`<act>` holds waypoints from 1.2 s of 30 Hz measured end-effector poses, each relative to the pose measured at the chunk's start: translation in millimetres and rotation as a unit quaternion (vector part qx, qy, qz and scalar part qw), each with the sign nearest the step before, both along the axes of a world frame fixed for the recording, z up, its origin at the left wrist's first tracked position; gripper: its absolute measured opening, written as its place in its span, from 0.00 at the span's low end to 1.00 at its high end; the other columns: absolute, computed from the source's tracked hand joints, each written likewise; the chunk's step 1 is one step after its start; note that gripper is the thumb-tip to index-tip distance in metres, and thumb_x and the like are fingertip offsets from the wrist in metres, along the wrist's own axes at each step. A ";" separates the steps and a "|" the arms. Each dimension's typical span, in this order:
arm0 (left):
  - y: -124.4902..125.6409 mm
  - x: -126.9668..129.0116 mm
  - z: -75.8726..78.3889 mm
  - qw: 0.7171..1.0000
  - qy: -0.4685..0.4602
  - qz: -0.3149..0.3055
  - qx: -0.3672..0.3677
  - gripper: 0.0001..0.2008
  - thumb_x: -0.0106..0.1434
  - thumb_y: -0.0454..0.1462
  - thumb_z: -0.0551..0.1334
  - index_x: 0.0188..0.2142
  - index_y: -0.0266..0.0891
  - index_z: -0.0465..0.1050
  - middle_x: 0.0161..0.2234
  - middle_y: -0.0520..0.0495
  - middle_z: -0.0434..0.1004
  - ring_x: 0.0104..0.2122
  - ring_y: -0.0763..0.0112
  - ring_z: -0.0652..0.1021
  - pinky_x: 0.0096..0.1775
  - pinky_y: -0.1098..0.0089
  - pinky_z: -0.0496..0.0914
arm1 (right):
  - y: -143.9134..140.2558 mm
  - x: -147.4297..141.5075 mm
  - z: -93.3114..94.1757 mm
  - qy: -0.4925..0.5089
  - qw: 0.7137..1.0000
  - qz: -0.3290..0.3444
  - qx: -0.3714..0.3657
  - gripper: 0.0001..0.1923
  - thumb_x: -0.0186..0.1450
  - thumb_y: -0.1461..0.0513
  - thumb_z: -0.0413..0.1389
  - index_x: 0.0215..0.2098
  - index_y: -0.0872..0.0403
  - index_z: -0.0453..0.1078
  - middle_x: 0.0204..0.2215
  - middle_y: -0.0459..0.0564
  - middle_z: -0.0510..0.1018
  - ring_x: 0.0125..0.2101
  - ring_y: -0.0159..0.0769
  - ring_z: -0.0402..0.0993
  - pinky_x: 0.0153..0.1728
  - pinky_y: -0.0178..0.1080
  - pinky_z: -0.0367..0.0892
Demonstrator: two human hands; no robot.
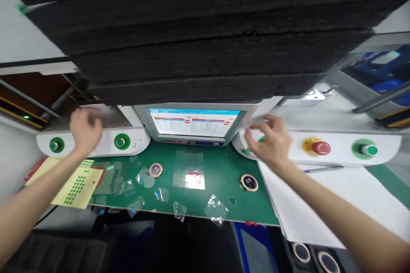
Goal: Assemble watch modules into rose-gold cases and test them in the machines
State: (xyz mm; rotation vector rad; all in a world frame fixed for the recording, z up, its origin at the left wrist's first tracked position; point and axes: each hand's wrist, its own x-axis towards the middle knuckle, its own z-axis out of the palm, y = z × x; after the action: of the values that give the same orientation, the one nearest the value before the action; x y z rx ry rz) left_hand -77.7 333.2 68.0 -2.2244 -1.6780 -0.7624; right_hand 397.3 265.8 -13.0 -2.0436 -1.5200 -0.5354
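My left hand (pixel 85 131) is over the left machine's front ledge, between two green push buttons. It is slightly blurred, thumb and fingers apart, with nothing visible in it. My right hand (pixel 270 140) hovers at the left end of the right machine's white control panel (pixel 293 147). Its fingers are loosely bent and apart from the thumb, and it holds nothing that I can see. It partly covers a green button (pixel 262 138). Between the hands, a round gold-rimmed watch face (pixel 156 170) and a second one (pixel 249 182) lie on the green mat (pixel 224 162), both lit with digits.
A monitor (pixel 197 123) with red NG marks stands behind the mat. Black foam slabs (pixel 205 47) overhang the view. Clear film pieces (pixel 216 210) litter the mat. Yellow sticker sheets (pixel 78 185) lie left; white paper (pixel 307 204), a pen (pixel 323 169) and a red emergency button (pixel 320 148) are right.
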 end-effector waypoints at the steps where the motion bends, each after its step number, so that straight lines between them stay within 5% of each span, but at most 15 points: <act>1: -13.1 -3.9 -6.4 1.000 0.007 -0.015 0.004 0.13 0.69 0.35 0.49 0.43 0.30 0.70 0.44 0.41 0.75 0.47 0.57 0.73 0.53 0.50 0.67 | -12.8 -19.1 -6.5 0.007 1.000 0.007 0.001 0.11 0.64 0.57 0.57 0.29 0.55 0.74 0.44 0.55 0.79 0.29 0.33 0.76 0.28 0.35 0.68; 3: -43.7 -6.8 -21.4 0.997 0.033 -0.071 -0.015 0.13 0.69 0.37 0.50 0.40 0.36 0.72 0.42 0.47 0.76 0.45 0.62 0.76 0.51 0.59 0.70 | -34.4 -47.0 -12.2 0.015 1.000 -0.007 0.008 0.13 0.65 0.57 0.53 0.37 0.57 0.75 0.51 0.63 0.77 0.29 0.39 0.77 0.24 0.37 0.63; 6: -86.6 -2.7 -36.2 0.988 0.052 -0.142 -0.006 0.08 0.67 0.33 0.55 0.41 0.39 0.73 0.44 0.43 0.79 0.46 0.58 0.77 0.50 0.58 0.71 | -53.6 -72.2 -6.5 0.016 0.999 -0.029 -0.024 0.20 0.68 0.56 0.49 0.46 0.62 0.74 0.51 0.71 0.75 0.39 0.51 0.78 0.26 0.40 0.62; 8: -106.0 4.5 -37.8 0.985 0.035 -0.168 0.009 0.09 0.66 0.30 0.56 0.42 0.40 0.73 0.44 0.41 0.78 0.45 0.56 0.78 0.49 0.57 0.72 | -55.3 -90.0 -2.7 0.012 0.995 0.012 -0.100 0.20 0.70 0.54 0.48 0.37 0.59 0.76 0.38 0.64 0.81 0.36 0.47 0.79 0.27 0.38 0.62; 11: -124.2 19.0 -35.6 0.982 -0.019 -0.185 -0.012 0.10 0.68 0.29 0.55 0.43 0.40 0.72 0.43 0.42 0.78 0.44 0.60 0.78 0.48 0.59 0.73 | -41.4 -123.6 -6.1 -0.003 0.970 0.093 -0.225 0.23 0.69 0.51 0.53 0.21 0.54 0.72 0.20 0.52 0.77 0.24 0.37 0.76 0.24 0.35 0.61; 16: -150.9 27.4 -42.1 0.964 -0.022 -0.256 -0.075 0.10 0.68 0.27 0.54 0.42 0.39 0.71 0.43 0.44 0.78 0.45 0.62 0.78 0.48 0.63 0.73 | -13.7 -158.7 -18.8 -0.018 0.937 0.090 -0.338 0.17 0.71 0.53 0.55 0.36 0.59 0.73 0.30 0.47 0.78 0.29 0.31 0.76 0.35 0.38 0.73; 20: -167.7 17.4 -52.7 0.958 -0.020 -0.255 -0.132 0.10 0.69 0.28 0.53 0.41 0.40 0.70 0.43 0.45 0.77 0.45 0.63 0.78 0.47 0.64 0.73 | -12.4 -164.5 -26.4 -0.018 0.922 0.096 -0.374 0.15 0.70 0.55 0.56 0.44 0.59 0.72 0.38 0.51 0.78 0.37 0.35 0.77 0.39 0.42 0.75; 24: -168.4 27.3 -62.5 0.948 0.020 -0.246 -0.203 0.11 0.70 0.28 0.51 0.40 0.40 0.71 0.44 0.43 0.77 0.46 0.60 0.77 0.48 0.61 0.73 | -12.2 -172.9 -25.4 -0.005 0.923 0.108 -0.369 0.15 0.70 0.56 0.57 0.46 0.60 0.71 0.40 0.52 0.78 0.37 0.35 0.77 0.39 0.42 0.75; 28: -150.6 56.4 -72.5 0.940 0.072 -0.185 -0.276 0.10 0.67 0.28 0.55 0.44 0.37 0.72 0.48 0.37 0.75 0.49 0.51 0.75 0.49 0.54 0.72 | -27.0 -177.1 -3.2 0.014 0.944 0.106 -0.313 0.14 0.71 0.55 0.56 0.39 0.59 0.72 0.33 0.48 0.78 0.32 0.31 0.76 0.36 0.39 0.73; 32: -126.1 73.5 -82.6 0.937 0.057 -0.162 -0.303 0.15 0.60 0.25 0.60 0.45 0.38 0.72 0.49 0.36 0.74 0.51 0.49 0.74 0.48 0.54 0.71 | -87.8 -168.9 18.8 0.031 0.964 0.151 -0.218 0.25 0.72 0.55 0.48 0.20 0.55 0.69 0.18 0.50 0.74 0.21 0.32 0.72 0.23 0.34 0.60; 36: -108.7 75.3 -87.6 0.923 -0.021 -0.166 -0.345 0.10 0.62 0.27 0.60 0.41 0.39 0.72 0.46 0.38 0.76 0.48 0.52 0.74 0.49 0.54 0.71 | -172.2 -153.2 17.6 0.065 0.972 0.191 -0.120 0.33 0.72 0.50 0.40 0.11 0.50 0.59 0.10 0.47 0.66 0.12 0.34 0.67 0.16 0.36 0.55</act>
State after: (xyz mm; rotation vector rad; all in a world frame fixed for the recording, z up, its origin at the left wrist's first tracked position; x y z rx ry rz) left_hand -2.3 224.6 -19.7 -3.0417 -1.8069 -0.2878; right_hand 244.1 93.5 4.6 -1.8401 -1.9082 -0.0706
